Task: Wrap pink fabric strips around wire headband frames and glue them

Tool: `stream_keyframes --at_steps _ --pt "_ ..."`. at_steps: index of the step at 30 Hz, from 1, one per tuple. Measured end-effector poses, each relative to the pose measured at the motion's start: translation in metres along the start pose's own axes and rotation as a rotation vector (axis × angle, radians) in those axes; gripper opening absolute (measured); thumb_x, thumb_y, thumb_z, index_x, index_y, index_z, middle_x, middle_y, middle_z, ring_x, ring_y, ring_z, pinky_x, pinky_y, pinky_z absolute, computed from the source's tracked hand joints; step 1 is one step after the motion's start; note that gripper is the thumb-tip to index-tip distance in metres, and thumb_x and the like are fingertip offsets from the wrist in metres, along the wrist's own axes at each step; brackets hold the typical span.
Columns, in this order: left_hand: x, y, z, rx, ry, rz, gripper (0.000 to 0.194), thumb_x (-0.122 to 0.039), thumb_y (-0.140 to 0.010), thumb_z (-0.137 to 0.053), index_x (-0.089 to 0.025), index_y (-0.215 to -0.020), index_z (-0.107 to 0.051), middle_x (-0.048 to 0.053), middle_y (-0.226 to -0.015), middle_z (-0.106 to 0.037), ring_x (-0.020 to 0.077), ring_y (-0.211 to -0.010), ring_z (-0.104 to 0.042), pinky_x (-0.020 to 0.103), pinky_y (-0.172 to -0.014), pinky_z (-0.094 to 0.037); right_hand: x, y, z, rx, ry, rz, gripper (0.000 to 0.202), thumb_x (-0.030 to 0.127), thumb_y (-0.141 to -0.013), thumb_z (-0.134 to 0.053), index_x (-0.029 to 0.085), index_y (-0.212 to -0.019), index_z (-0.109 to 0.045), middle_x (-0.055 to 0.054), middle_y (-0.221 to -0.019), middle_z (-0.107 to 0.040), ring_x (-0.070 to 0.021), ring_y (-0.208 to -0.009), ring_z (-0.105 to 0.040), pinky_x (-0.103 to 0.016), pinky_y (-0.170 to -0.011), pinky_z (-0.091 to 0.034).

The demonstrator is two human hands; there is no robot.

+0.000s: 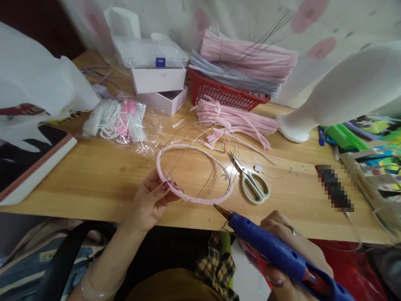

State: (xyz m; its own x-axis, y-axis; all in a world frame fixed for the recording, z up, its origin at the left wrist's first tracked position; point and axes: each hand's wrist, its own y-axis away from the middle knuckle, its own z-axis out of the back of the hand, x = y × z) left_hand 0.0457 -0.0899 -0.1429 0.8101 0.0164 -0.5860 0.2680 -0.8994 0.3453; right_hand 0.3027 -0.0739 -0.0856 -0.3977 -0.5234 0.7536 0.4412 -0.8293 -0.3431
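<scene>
Between the thumb and fingers of my left hand (153,200) is the left part of a pink-wrapped ring (200,200), raised over the table's front edge. Thin bare wires (205,136) loop up from the ring. My right hand (291,246) is wrapped round a blue glue gun (269,242), whose metal tip is close to the ring's lower right side. Whether the tip touches the ring I cannot tell. Scissors (250,182) with pale handles lie just right of the ring, blades partly open.
Pink fuzzy stems (238,119) lie behind the ring, before a red basket (225,94) heaped with more bundles. Bagged pearl strings (120,121) and a tablet (34,163) are at left. A white mannequin form (338,88) and a box of coloured stems (369,175) stand at right.
</scene>
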Motion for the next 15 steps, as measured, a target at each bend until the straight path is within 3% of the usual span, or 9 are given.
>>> stream_keyframes --at_steps 11,15 --pt "0.0025 0.0004 0.0038 0.014 -0.039 -0.026 0.03 -0.005 -0.056 -0.09 -0.018 -0.067 -0.065 -0.005 -0.059 -0.067 0.0141 -0.055 -0.073 0.02 -0.055 -0.063 -0.001 -0.0022 -0.0107 0.068 0.005 0.011 0.036 0.058 -0.09 -0.066 0.024 -0.077 -0.06 0.002 -0.062 -0.053 -0.0161 -0.056 -0.049 -0.032 -0.05 -0.034" --pt "0.0021 0.0003 0.0031 0.033 -0.041 -0.023 0.033 -0.013 -0.053 -0.095 -0.018 -0.066 -0.066 -0.006 -0.058 -0.067 0.0123 -0.054 -0.071 0.019 -0.056 -0.062 -0.0009 -0.0047 -0.0117 0.087 0.046 0.039 0.038 0.058 -0.09 -0.065 0.024 -0.076 -0.058 0.003 -0.062 -0.05 -0.0143 -0.054 -0.047 -0.03 -0.047 -0.032"
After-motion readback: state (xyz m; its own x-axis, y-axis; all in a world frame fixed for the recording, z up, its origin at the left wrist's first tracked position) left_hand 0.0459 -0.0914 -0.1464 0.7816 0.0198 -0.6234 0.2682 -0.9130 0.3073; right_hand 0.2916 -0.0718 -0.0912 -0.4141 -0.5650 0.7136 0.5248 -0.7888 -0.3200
